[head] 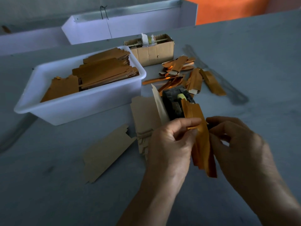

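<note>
I hold a folded orange-gold card sleeve (202, 144) upright between both hands over the grey table. My left hand (169, 144) pinches its upper left edge between thumb and fingers. My right hand (241, 144) grips its right edge with curled fingers. Just behind the sleeve stands a black tape dispenser (175, 103) with a pale roll. A stack of flat brown card blanks (145, 115) lies left of the dispenser, partly hidden by my left hand.
A white plastic tub (78, 101) full of flat gold blanks sits at the left. A loose blank (105, 154) lies in front of it. Several folded gold sleeves (192, 74) are piled behind the dispenser. A small cardboard box (153, 51) stands farther back.
</note>
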The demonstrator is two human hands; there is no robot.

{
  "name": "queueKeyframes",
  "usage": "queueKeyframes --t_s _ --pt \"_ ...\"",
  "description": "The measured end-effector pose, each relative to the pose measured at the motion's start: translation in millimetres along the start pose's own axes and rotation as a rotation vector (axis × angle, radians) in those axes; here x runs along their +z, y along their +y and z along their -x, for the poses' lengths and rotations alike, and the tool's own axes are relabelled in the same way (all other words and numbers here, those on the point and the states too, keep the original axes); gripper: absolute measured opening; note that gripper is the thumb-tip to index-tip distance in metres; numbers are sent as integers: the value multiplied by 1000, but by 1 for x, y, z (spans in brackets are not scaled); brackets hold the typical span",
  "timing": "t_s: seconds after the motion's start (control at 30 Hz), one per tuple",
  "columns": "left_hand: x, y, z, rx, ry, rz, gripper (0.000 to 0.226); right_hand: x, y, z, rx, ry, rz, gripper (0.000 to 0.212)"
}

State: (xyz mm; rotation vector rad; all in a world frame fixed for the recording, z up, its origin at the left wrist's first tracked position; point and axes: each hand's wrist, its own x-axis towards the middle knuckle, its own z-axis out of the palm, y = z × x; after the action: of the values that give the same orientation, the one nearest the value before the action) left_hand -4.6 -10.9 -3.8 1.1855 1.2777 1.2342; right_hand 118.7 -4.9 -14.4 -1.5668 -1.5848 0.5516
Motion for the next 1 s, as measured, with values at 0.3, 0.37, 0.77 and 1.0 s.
queueKeyframes --t_s 0.3,0.37,0.77,1.0 --pt "-6 5 -1 -46 -74 -58 22 -22 13 -7 -64 55 46 17" --pt "-11 5 -2 -63 -117 -78 25 -36 11 -9 -25 -38 -175 30" --pt "-25 17 7 -106 -89 -98 57 -38 -20 -25 -200 -550 -449 10" --pt "-25 21 10 -179 -116 -52 43 -32 -29 -20 -148 -529 -323 57"
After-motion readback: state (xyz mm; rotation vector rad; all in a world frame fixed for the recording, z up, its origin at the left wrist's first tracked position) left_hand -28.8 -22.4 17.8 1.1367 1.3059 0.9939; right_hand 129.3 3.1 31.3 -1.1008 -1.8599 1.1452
